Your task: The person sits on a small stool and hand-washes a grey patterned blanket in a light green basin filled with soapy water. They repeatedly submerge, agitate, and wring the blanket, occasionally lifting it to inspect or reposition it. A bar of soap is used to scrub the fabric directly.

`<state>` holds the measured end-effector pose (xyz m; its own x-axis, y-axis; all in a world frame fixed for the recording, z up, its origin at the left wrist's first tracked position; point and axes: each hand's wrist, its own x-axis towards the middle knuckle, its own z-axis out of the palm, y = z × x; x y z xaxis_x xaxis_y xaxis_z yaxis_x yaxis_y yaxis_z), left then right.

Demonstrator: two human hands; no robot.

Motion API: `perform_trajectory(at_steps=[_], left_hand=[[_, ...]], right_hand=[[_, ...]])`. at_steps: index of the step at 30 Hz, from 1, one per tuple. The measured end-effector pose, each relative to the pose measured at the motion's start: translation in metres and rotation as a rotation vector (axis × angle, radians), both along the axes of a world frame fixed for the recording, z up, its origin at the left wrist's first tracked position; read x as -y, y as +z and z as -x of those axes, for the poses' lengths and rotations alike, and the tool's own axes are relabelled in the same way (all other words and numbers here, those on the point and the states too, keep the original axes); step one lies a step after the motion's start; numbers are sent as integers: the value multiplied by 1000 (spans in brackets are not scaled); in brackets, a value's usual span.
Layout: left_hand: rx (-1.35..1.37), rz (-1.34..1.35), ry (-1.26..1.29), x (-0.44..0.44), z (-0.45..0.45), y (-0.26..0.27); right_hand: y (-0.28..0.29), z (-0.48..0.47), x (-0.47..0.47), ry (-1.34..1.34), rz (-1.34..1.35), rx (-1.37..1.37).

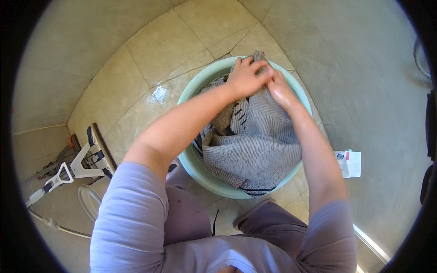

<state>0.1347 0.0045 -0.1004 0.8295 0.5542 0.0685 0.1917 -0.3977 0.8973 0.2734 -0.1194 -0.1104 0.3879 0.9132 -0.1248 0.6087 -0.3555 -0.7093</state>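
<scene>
A grey fabric item (252,157) with a fine light-and-dark stripe pattern lies heaped in a round pale green basin (194,177) on the floor. Dark trim shows along its near edge, and black marks run across one fold. At the basin's far rim, my left hand (247,75) curls over the bunched fabric, its fingers slightly blurred. Right beside it, touching its fingers, my right hand (280,89) grips the same bunch and looks wet. A twisted end of the fabric sticks up beyond both hands. The palms and part of the gripped cloth are hidden.
A flat mop with a white frame (82,163) leans at the left, near a pale hose (83,201). On the right, a white packet (350,164) bearing print is close to the wall (368,102). Wet-looking floor tiles (164,30) surround the basin; my feet are on its near side.
</scene>
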Motion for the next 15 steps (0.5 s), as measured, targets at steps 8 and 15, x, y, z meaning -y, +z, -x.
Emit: perform_trajectory(at_steps=[8,15], left_hand=[[-134,-353,-240,76,146,-39],[-263,-329,-324,65,123,-78]], right_hand=[[11,113,58,6,-11,299],[-31,97,27,-3,280,220]])
